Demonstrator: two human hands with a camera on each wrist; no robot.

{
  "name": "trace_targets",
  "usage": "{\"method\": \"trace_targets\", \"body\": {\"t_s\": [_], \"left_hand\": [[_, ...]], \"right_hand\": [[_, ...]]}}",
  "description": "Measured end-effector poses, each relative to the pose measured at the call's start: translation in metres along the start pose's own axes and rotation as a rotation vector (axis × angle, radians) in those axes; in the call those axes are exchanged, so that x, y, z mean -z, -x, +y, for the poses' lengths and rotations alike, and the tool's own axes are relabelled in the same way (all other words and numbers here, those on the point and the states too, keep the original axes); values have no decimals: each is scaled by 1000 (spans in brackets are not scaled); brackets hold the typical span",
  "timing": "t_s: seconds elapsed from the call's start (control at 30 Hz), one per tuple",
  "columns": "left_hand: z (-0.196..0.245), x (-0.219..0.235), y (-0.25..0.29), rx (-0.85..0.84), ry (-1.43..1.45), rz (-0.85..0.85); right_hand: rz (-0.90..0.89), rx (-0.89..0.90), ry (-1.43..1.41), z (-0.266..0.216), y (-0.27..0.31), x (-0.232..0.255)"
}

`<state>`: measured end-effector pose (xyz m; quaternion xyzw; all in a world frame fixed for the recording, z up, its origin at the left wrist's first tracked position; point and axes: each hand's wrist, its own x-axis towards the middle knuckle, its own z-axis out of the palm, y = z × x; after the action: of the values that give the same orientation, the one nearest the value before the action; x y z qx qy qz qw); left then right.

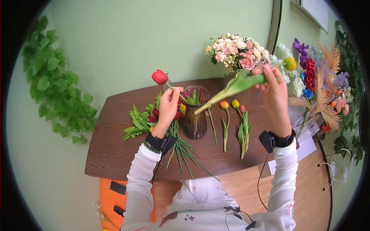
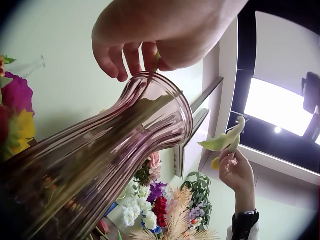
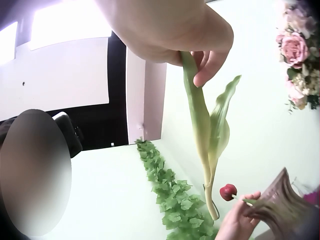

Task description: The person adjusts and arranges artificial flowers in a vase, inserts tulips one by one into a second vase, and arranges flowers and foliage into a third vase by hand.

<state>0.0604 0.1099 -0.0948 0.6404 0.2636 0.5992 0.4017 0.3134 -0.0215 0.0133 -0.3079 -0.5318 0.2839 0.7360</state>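
In the head view my left hand pinches the stem of a red tulip at the left side of the vase's rim. The tulip's stem and leaves run down inside the ribbed, see-through purple-brown glass vase. Up and to the right, my right hand grips a yellow tulip by its leafy upper stem. Its pale lower stem slants down left, overlapping the vase's rim in the head view. In the right wrist view the yellow tulip's long green leaves hang below the fingers; its bloom is hidden there.
Several cut tulips lie right of the vase on the dark wooden table. Green-stemmed flowers and fern leaves lie left. A pink-and-white bouquet stands behind, with more mixed flowers at the right.
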Motion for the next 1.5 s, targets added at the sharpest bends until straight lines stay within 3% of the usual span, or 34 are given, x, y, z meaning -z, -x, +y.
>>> {"method": "trace_targets", "body": {"t_s": [0.13,0.4,0.47,0.63,0.77,0.9,0.97,1.07,1.23,1.3,1.5], "left_hand": [[1,0,0,-35,11,1],[4,1,1,-41,-37,-24],[2,3,1,-36,-44,-24],[2,3,2,-42,-53,-27],[1,2,2,-54,-28,-30],[-4,2,3,-93,17,-46],[-5,3,3,-76,-8,-52],[0,2,3,-69,-14,-82],[15,-3,9,-114,-54,-111],[16,-6,11,-184,-20,-95],[11,-5,17,-166,39,15]], "right_hand": [[32,107,233,-14,-23,-27],[-11,222,351,-13,-38,-62],[-101,293,352,-6,-43,-64],[-185,245,410,24,-40,-69],[-253,256,731,54,-27,-71],[-273,200,744,82,-19,-69],[-253,140,733,85,-19,-67],[-258,216,793,82,-27,-66],[-305,190,820,58,-30,-73],[-322,187,802,61,-28,-73],[-387,111,864,75,-19,-69]]}}
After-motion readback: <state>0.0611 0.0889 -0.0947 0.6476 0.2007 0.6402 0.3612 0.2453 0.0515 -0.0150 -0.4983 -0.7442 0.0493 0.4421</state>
